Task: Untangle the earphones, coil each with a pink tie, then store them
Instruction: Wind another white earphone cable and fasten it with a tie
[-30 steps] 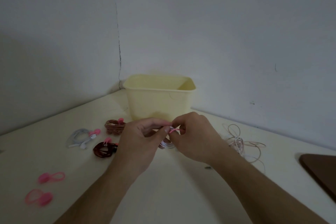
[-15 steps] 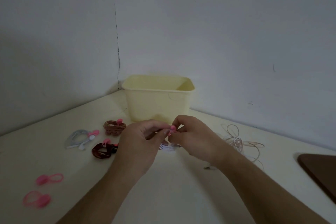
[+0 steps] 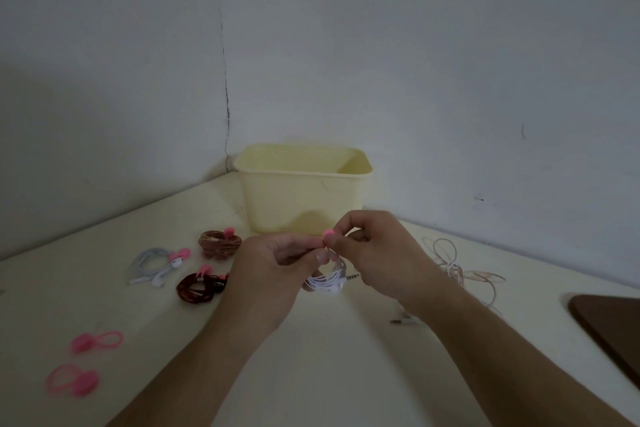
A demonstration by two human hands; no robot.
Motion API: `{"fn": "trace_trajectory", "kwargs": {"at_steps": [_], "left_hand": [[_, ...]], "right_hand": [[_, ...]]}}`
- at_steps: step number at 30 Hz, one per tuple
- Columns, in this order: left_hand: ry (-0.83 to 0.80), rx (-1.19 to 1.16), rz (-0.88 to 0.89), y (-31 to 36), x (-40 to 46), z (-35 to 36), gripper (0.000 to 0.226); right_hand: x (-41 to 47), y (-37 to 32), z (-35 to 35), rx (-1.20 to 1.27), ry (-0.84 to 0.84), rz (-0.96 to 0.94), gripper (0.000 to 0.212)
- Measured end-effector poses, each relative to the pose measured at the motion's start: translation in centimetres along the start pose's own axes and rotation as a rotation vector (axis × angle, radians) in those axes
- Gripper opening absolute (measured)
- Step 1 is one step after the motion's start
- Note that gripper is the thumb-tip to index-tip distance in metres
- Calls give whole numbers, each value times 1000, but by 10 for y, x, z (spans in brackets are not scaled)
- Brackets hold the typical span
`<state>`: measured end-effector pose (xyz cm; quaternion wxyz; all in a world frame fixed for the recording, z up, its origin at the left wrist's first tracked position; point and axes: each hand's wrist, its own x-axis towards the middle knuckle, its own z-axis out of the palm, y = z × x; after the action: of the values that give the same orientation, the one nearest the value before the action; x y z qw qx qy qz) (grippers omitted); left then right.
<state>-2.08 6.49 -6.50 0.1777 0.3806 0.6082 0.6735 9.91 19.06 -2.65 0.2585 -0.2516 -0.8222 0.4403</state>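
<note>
Two hands meet over the white earphones (image 3: 327, 282), a coiled bundle held just above the table (image 3: 311, 374) in front of the yellow bin (image 3: 298, 198). My left hand (image 3: 273, 274) has its fingers curled round the coil from the left, gripping it. My right hand (image 3: 377, 253) pinches the pink tie (image 3: 328, 235) between thumb and forefinger at the top of the coil; part of the tie shows again lower down, against the white cable. The jack plug (image 3: 352, 277) sticks out to the right of the bundle.

Left of my hands lie three coiled sets, each carrying a pink tie: a brown coil (image 3: 219, 243) nearest the bin, a dark red coil (image 3: 199, 289) nearer to me, and a grey-white coil (image 3: 156, 262) further left. Two spare pink ties (image 3: 97, 341) (image 3: 72, 380) lie well apart from these, at the near left of the table.

Right of my hands, a loose pale pink earphone cable (image 3: 460, 270) is spread uncoiled on the table, its plug (image 3: 401, 320) lying beside my right forearm. A dark brown board (image 3: 613, 326) shows at the right edge
</note>
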Motion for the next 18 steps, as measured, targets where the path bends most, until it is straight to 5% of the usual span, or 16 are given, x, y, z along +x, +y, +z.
{"fn": "trace_trajectory", "kwargs": {"at_steps": [12, 18], "left_hand": [[-103, -70, -138, 2, 0, -2, 10], [-132, -45, -127, 8, -5, -2, 6]], "right_hand": [[-1, 5, -1, -5, -31, -110, 21], [0, 3, -7, 179, -110, 15, 16]]}}
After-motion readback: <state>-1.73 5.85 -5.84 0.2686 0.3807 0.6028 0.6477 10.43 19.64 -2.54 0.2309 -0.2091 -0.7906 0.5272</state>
